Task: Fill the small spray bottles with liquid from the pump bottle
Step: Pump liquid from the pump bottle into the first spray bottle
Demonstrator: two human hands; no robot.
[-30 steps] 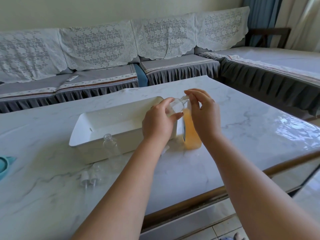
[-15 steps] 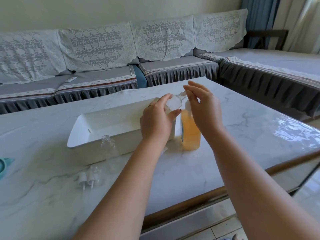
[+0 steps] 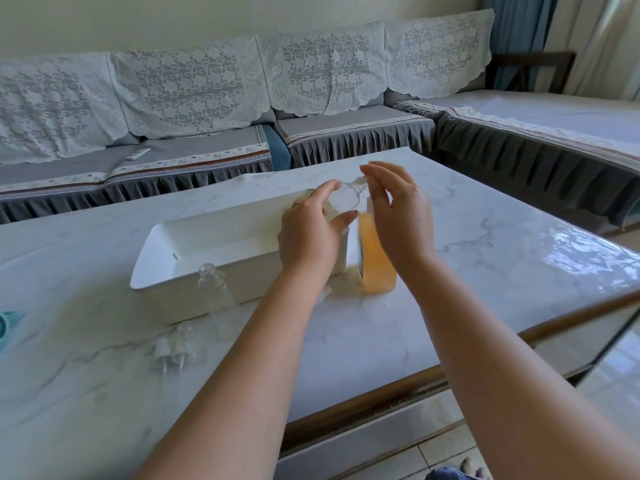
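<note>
Both your bare forearms reach forward over the near edge of the bench, converging toward its middle. Your left hand (image 3: pixel 310 233) has thumb and fingers curled in a grip. Your right hand (image 3: pixel 398 209) is raised, fingertips (image 3: pixel 369 173) bent downward together.

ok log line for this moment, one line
left hand: holds small spray bottle tilted | right hand: on pump bottle top | spare bottle: uncapped by tray
</note>
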